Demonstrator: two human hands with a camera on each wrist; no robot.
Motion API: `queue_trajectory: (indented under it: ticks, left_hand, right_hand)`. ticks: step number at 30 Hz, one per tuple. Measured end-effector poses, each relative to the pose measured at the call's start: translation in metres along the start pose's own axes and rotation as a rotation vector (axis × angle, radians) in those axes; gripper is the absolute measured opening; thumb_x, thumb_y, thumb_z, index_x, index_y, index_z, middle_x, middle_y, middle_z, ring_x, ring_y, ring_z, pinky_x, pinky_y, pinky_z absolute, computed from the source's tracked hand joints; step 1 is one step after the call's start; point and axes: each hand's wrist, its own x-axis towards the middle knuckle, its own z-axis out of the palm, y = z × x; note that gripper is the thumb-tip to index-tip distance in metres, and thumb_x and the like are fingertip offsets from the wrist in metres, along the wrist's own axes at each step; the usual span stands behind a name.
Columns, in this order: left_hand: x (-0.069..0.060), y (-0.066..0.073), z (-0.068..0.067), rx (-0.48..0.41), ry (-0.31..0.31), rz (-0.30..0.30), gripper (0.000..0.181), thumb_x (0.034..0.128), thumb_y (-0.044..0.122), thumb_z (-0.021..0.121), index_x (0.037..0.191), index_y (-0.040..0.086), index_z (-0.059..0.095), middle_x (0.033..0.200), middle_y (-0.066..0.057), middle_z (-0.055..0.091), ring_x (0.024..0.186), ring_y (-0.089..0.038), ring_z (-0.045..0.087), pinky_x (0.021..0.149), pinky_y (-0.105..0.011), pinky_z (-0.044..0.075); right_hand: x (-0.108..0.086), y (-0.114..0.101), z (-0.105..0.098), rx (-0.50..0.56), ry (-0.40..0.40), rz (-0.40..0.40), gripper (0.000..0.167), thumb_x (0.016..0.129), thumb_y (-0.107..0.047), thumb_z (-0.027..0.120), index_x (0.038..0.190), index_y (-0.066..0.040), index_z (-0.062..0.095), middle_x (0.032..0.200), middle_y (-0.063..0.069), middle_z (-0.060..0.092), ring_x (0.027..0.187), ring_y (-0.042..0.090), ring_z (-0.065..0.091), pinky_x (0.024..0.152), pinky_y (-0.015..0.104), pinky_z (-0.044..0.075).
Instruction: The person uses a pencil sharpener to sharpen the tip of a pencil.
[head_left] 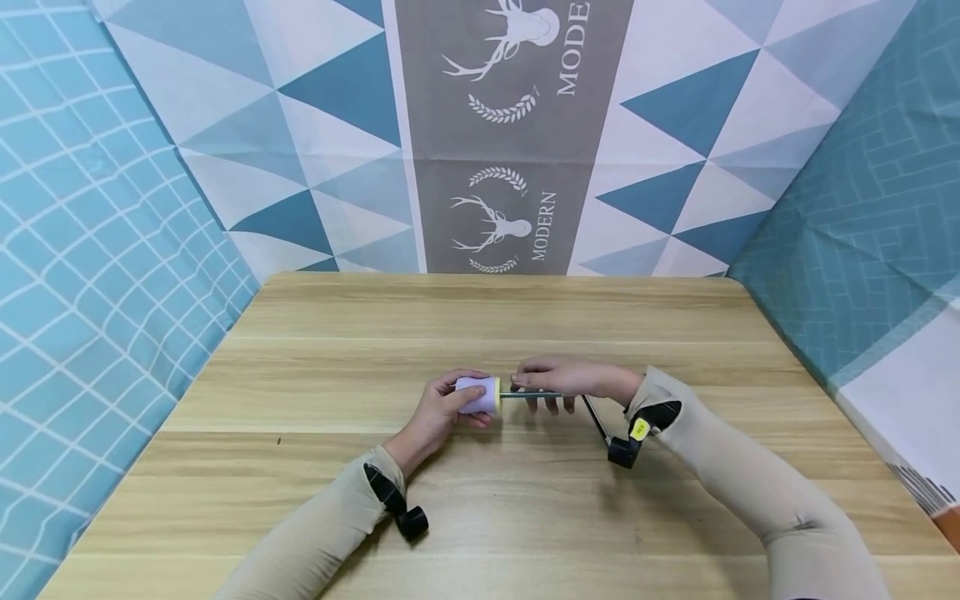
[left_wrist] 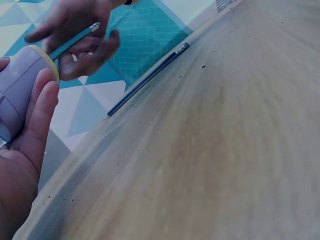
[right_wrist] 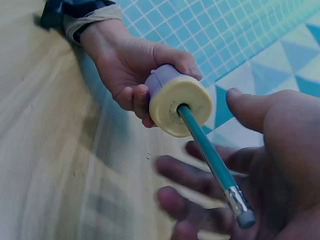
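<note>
A purple pencil sharpener (head_left: 477,395) with a pale yellow front face is held in my left hand (head_left: 435,410), thumb on one side and fingers on the other. A teal pencil (right_wrist: 211,154) with a metal ferrule and eraser sticks out of the round hole in that face; its inserted tip is hidden. Around the pencil's eraser end, my right hand (head_left: 558,377) has its fingers spread and loosely bent. In the right wrist view the thumb (right_wrist: 250,107) stands apart from the pencil, and no finger closes on it.
A second, dark pencil (left_wrist: 147,80) lies on the wooden table (head_left: 300,500), partly below my right hand. Patterned cloths stand behind the table and along both sides. Each wrist wears a small black camera (head_left: 412,523) on a strap.
</note>
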Motion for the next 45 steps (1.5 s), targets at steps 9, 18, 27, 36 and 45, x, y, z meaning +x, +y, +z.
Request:
queue_trajectory:
  ticks: [9,18,27,36,45]
  left_hand:
    - [0.000,0.000,0.000,-0.023,0.033,-0.013,0.028,0.0916,0.000,0.057,0.098,0.022,0.073,0.092,-0.016,0.060,0.059,-0.020,0.069,0.057,-0.033,0.063]
    - [0.001,0.000,-0.001,-0.038,0.034,-0.018,0.030,0.0925,-0.001,0.056,0.097,0.022,0.073,0.093,-0.016,0.060,0.058,-0.020,0.069,0.056,-0.032,0.063]
    - [0.000,0.000,-0.001,-0.038,0.034,-0.014,0.028,0.0921,-0.002,0.057,0.098,0.020,0.073,0.092,-0.016,0.060,0.058,-0.021,0.069,0.057,-0.033,0.064]
    - [0.000,0.000,0.000,-0.018,0.027,0.001,0.029,0.0905,-0.003,0.059,0.098,0.021,0.074,0.094,-0.015,0.060,0.058,-0.021,0.069,0.056,-0.032,0.063]
    - [0.000,-0.001,0.000,0.019,0.017,0.004,0.027,0.0904,-0.001,0.060,0.099,0.021,0.073,0.093,-0.015,0.061,0.059,-0.021,0.069,0.057,-0.033,0.063]
  right_hand:
    - [-0.008,0.009,0.019,-0.663,0.343,-0.641,0.021,0.094,-0.015,0.070,0.111,-0.004,0.063,0.097,0.002,0.065,0.078,0.012,0.059,0.069,0.027,0.056]
    - [0.008,0.023,0.024,-1.273,0.647,-1.077,0.007,0.096,-0.004,0.055,0.093,-0.008,0.060,0.075,0.001,0.054,0.060,0.012,0.049,0.045,0.021,0.050]
    - [0.015,0.027,0.024,-1.361,0.674,-1.150,0.025,0.105,-0.005,0.038,0.089,-0.008,0.056,0.069,-0.001,0.052,0.052,0.011,0.045,0.040,0.020,0.043]
    - [0.011,0.017,0.025,-0.594,0.348,-0.771,0.021,0.091,-0.004,0.070,0.082,-0.011,0.052,0.064,-0.004,0.054,0.054,0.000,0.041,0.045,0.015,0.037]
    - [0.007,0.006,0.019,-0.019,0.092,-0.319,0.015,0.098,-0.010,0.062,0.087,-0.001,0.058,0.050,-0.007,0.043,0.039,0.005,0.032,0.036,0.019,0.027]
